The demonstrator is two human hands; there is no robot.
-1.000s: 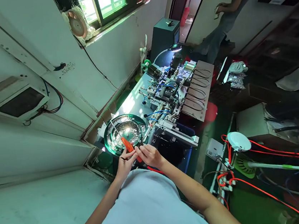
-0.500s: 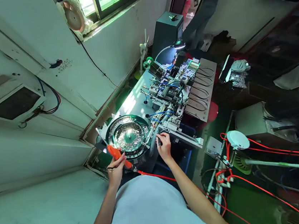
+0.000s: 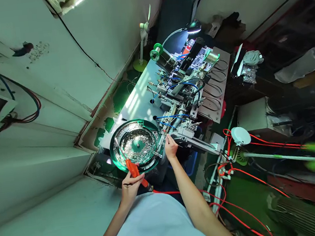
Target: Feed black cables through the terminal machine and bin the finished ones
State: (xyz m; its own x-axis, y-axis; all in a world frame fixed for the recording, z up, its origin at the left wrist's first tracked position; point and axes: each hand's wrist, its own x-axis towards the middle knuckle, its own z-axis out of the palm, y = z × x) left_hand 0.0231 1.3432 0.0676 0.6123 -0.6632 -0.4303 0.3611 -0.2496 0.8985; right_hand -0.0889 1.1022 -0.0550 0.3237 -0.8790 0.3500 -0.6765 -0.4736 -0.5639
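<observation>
My left hand [image 3: 132, 185] is wrapped round an orange air gun [image 3: 133, 168], whose thin metal nozzle reaches over the near left part of a round bowl feeder [image 3: 138, 145]. Small shiny parts fill the bowl. A red hose [image 3: 166, 192] runs from the gun's rear end to the right. Just right of the bowl, my right hand [image 3: 171, 146] is closed in a pinch at the near end of a narrow metal track [image 3: 163, 136]. What its fingertips hold, if anything, is too small to name.
Beyond my right hand stands a machine [image 3: 182, 88] with blue tubes and a lit lamp [image 3: 193, 26]. A metal rail [image 3: 203, 145] juts out to the right. A white round dish [image 3: 240, 135] and red hoses lie farther right.
The view has shifted closer to the machine. My left hand and the air gun have moved right, bringing the nozzle over the bowl. My right hand's fingers have drawn together near the track.
</observation>
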